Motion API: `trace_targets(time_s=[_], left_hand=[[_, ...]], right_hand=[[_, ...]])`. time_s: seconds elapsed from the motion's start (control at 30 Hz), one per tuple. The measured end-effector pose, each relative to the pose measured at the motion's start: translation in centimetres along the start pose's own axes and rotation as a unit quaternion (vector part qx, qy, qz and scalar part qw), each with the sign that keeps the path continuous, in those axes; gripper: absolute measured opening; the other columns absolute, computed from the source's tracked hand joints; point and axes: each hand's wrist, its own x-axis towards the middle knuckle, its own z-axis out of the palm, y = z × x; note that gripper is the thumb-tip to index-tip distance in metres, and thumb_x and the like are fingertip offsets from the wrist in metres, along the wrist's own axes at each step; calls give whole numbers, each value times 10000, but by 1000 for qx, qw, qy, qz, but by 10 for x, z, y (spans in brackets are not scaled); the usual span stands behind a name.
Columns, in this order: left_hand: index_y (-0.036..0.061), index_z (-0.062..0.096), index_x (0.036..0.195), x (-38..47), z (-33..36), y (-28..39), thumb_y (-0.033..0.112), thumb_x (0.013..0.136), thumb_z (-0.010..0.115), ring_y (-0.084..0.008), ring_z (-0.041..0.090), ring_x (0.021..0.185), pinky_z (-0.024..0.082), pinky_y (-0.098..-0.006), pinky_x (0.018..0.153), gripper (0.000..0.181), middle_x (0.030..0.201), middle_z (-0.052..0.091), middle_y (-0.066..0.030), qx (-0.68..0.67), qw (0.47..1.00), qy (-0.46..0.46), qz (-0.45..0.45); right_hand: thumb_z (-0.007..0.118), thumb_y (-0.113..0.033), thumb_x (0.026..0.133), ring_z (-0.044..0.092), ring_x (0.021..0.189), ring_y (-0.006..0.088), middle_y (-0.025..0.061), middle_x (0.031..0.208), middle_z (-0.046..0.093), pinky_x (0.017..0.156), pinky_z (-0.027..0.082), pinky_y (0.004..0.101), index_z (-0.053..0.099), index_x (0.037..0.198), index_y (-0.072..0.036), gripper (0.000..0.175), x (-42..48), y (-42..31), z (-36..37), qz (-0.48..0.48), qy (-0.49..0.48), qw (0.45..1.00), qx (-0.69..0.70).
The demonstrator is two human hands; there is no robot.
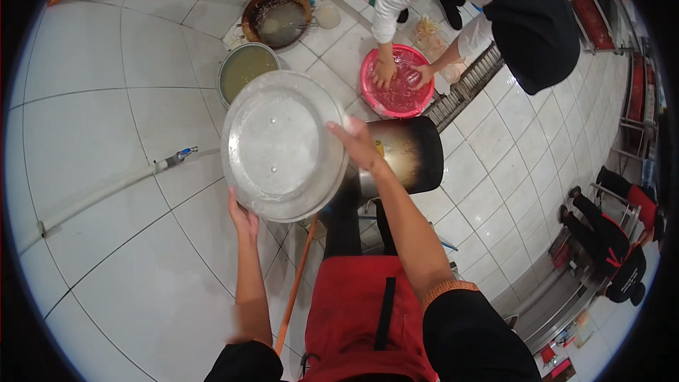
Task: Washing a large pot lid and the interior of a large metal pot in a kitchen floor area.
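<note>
A round metal pot lid (276,146) is held up in front of me, tilted, with two rivet-like spots on its face. My left hand (244,218) grips its lower left rim. At the opposite side, my right hand (360,143) has its thumb over the right edge; its fingers are partly hidden behind the lid. Behind my right hand lies a large metal stockpot (406,154) on its side, its base scorched black. Just beyond the lid stands a pot of cloudy yellowish liquid (246,69), partly covered by the lid in this view.
A co-worker's hands (386,71) are in a pink basin (398,111) of water. Behind it sits a browned pot (278,16) of murky liquid. A drain grate (467,85) crosses the tiled floor. A wall tap (183,155) juts out left; an orange hose (297,286) runs beside my legs.
</note>
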Motion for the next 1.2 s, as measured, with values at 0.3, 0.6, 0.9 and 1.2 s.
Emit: trace_targets(time_s=[0.3,0.6,0.9,1.2], left_hand=[[13,518,1297,102,69,136,362,968,583,-182,567,1124,462,-333,942,484,1237,600,-92,218,953,-136,161],[-1,701,941,57,97,144,165,866,744,-62,598,731,488,-244,664,187,844,688,4,316,923,-189,110],[-5,682,973,50,126,109,118,910,671,-22,527,708,423,-195,605,139,793,627,39,409,888,-124,170],[11,615,1063,78,77,88,235,1007,523,-69,559,859,471,-255,744,248,979,631,-5,241,955,-16,170]], right_hand=[[703,-399,888,585,787,95,21,906,664,722,499,275,668,1054,-23,413,97,-69,17,-18,-112,989,-96],[622,-234,950,617,1010,180,103,1075,670,913,471,294,600,1209,-19,337,170,-31,56,-239,130,955,-119],[550,-19,934,597,1192,300,167,1254,629,1015,458,375,618,1248,-44,322,101,-22,203,-341,106,922,-147],[569,46,869,434,1337,354,187,1398,506,1114,343,418,576,1280,-46,422,124,-52,240,-349,28,918,-184]])
